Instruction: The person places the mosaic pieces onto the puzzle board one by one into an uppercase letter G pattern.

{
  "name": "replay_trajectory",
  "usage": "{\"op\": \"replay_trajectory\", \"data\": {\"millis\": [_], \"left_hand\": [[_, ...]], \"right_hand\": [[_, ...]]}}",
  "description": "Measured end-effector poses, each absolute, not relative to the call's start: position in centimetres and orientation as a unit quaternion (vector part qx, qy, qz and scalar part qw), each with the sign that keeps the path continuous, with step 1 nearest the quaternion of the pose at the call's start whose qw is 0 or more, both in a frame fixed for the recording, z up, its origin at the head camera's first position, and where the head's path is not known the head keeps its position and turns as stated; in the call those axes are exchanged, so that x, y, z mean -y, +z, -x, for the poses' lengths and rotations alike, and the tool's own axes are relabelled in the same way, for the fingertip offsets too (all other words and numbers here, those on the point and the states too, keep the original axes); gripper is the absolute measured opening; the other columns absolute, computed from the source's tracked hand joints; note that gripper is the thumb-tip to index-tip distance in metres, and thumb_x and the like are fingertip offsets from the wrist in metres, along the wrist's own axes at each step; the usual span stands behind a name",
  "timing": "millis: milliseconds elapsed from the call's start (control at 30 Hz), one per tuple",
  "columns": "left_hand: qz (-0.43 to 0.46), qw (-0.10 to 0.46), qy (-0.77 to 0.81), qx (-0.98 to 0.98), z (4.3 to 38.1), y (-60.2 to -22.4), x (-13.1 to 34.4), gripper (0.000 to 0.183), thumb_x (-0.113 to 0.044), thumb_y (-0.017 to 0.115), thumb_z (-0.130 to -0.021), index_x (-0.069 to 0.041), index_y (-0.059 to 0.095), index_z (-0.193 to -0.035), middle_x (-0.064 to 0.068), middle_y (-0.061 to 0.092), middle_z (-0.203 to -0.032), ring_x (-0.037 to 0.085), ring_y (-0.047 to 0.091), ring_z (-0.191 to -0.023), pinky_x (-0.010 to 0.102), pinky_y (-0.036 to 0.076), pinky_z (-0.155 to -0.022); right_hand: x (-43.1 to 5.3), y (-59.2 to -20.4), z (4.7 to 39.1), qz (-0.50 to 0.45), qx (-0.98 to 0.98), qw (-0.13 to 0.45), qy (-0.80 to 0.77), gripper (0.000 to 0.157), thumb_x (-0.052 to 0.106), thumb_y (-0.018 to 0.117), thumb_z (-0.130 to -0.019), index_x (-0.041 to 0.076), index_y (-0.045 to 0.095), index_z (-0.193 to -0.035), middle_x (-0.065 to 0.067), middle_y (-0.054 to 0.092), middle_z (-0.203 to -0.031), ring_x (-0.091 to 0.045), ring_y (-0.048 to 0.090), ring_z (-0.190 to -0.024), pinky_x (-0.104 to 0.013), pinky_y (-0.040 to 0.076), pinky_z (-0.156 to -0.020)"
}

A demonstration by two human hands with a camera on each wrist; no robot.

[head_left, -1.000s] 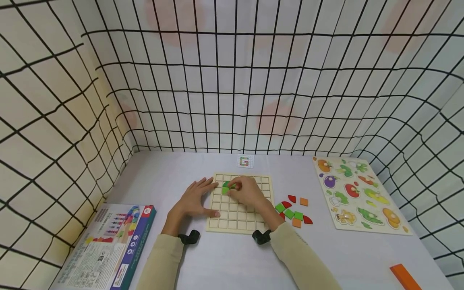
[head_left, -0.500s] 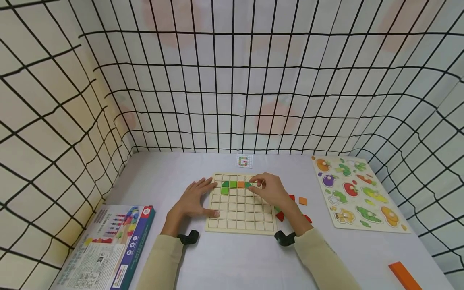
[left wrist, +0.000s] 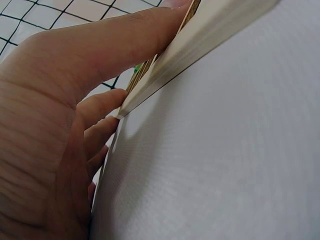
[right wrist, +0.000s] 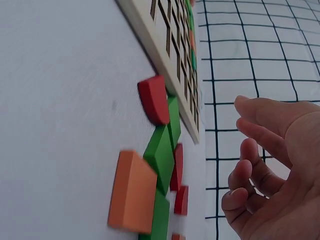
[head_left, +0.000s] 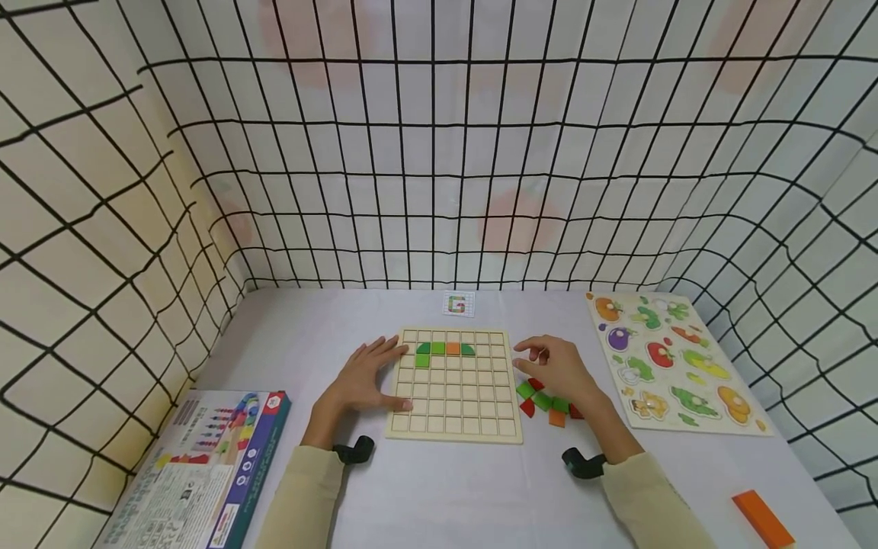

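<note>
A wooden grid board lies in front of me. My left hand rests at its left edge, thumb on the near part and straight fingertips farther up. In the board's upper rows sit a green rounded piece, a green square, an orange square and another green rounded piece. A second green square lies below the first rounded one. Off the board's right side hovers my right hand, fingers loosely bent, nothing between them. Loose pieces, among them an orange block, lie below it.
Behind the board lies a small card with a coloured G. A vegetable puzzle board is at the right, an orange block at the near right. A printed box lies at the left; black netting surrounds the table.
My right hand set down a green rounded piece at the right end of the row, let go and moved right, over the loose pieces. The left hand has stayed at the board's edge.
</note>
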State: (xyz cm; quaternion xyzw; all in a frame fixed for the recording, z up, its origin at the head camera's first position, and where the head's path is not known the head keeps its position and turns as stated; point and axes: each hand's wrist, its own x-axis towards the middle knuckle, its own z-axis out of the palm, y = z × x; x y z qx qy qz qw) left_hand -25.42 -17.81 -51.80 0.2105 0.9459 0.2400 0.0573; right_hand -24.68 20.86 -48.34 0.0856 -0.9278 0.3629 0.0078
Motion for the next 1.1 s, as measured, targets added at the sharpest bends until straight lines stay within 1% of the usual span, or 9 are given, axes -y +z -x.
{"op": "replay_trajectory", "data": {"millis": [133, 300, 433, 533, 700, 767, 967, 1100], "left_hand": [[-0.21, 0.059, 0.242, -0.945, 25.4, -51.7, 17.8, 0.109, -0.067, 0.083, -0.068, -0.023, 0.042, -0.159, 0.003, 0.027, -0.171, 0.031, 0.018, -0.161, 0.057, 0.011, -0.13], [-0.206, 0.06, 0.237, -0.948, 25.4, -51.8, 17.9, 0.109, -0.068, 0.082, -0.068, -0.024, 0.042, -0.159, 0.002, 0.027, -0.171, 0.03, 0.017, -0.161, 0.056, 0.011, -0.131], [-0.205, 0.06, 0.237, -0.948, 25.4, -51.8, 17.9, 0.109, -0.068, 0.082, -0.069, -0.024, 0.041, -0.16, 0.002, 0.027, -0.171, 0.03, 0.017, -0.161, 0.056, 0.011, -0.131], [-0.205, 0.061, 0.24, -0.947, 25.4, -51.8, 17.9, 0.109, -0.068, 0.082, -0.068, -0.023, 0.041, -0.16, 0.003, 0.027, -0.171, 0.03, 0.017, -0.161, 0.056, 0.011, -0.131], [-0.208, 0.062, 0.246, -0.945, 25.3, -51.6, 17.8, 0.109, -0.067, 0.083, -0.069, -0.023, 0.041, -0.159, 0.004, 0.027, -0.171, 0.031, 0.017, -0.161, 0.056, 0.011, -0.131], [-0.209, 0.062, 0.245, -0.945, 25.3, -51.6, 17.8, 0.109, -0.068, 0.082, -0.069, -0.023, 0.041, -0.16, 0.003, 0.027, -0.171, 0.03, 0.017, -0.161, 0.056, 0.011, -0.131], [-0.207, 0.061, 0.246, -0.945, 25.4, -51.7, 17.8, 0.109, -0.067, 0.083, -0.068, -0.023, 0.041, -0.16, 0.003, 0.027, -0.171, 0.03, 0.017, -0.161, 0.056, 0.011, -0.131], [-0.208, 0.059, 0.244, -0.945, 25.5, -51.9, 17.9, 0.109, -0.066, 0.083, -0.068, -0.023, 0.041, -0.16, 0.003, 0.027, -0.171, 0.03, 0.017, -0.161, 0.056, 0.011, -0.131]], "right_hand": [[-21.9, -48.4, 24.3, -0.085, 0.928, 0.001, 0.364, 0.029, 0.03, 0.079, -0.091, 0.015, 0.077, -0.116, -0.002, 0.057, -0.087, -0.019, 0.05, -0.08, -0.025, 0.041, -0.061], [-22.7, -48.6, 23.7, -0.095, 0.925, -0.02, 0.366, 0.026, 0.024, 0.079, -0.092, 0.014, 0.076, -0.116, -0.002, 0.056, -0.085, -0.019, 0.05, -0.079, -0.025, 0.041, -0.063], [-23.2, -48.9, 23.3, -0.124, 0.923, -0.035, 0.361, 0.025, 0.018, 0.078, -0.092, 0.013, 0.076, -0.116, -0.002, 0.056, -0.085, -0.018, 0.049, -0.077, -0.024, 0.04, -0.062], [-23.3, -49.2, 23.2, -0.144, 0.922, -0.042, 0.356, 0.024, 0.016, 0.079, -0.09, 0.012, 0.077, -0.114, -0.001, 0.056, -0.085, -0.017, 0.048, -0.075, -0.024, 0.039, -0.062], [-23.0, -49.7, 23.2, -0.155, 0.927, -0.058, 0.336, 0.02, 0.017, 0.078, -0.09, 0.015, 0.078, -0.11, 0.0, 0.056, -0.085, -0.016, 0.047, -0.077, -0.025, 0.04, -0.063], [-22.9, -49.8, 23.3, -0.148, 0.931, -0.058, 0.328, 0.018, 0.017, 0.078, -0.09, 0.016, 0.079, -0.108, 0.0, 0.055, -0.084, -0.016, 0.048, -0.078, -0.025, 0.04, -0.065], [-22.9, -49.7, 23.5, -0.128, 0.938, -0.036, 0.32, 0.016, 0.016, 0.076, -0.091, 0.014, 0.079, -0.107, -0.001, 0.059, -0.087, -0.017, 0.048, -0.08, -0.028, 0.04, -0.067], [-23.1, -49.9, 23.6, -0.126, 0.939, -0.035, 0.319, 0.02, 0.019, 0.077, -0.092, 0.014, 0.078, -0.11, -0.001, 0.059, -0.088, -0.018, 0.049, -0.081, -0.029, 0.04, -0.069]]}}
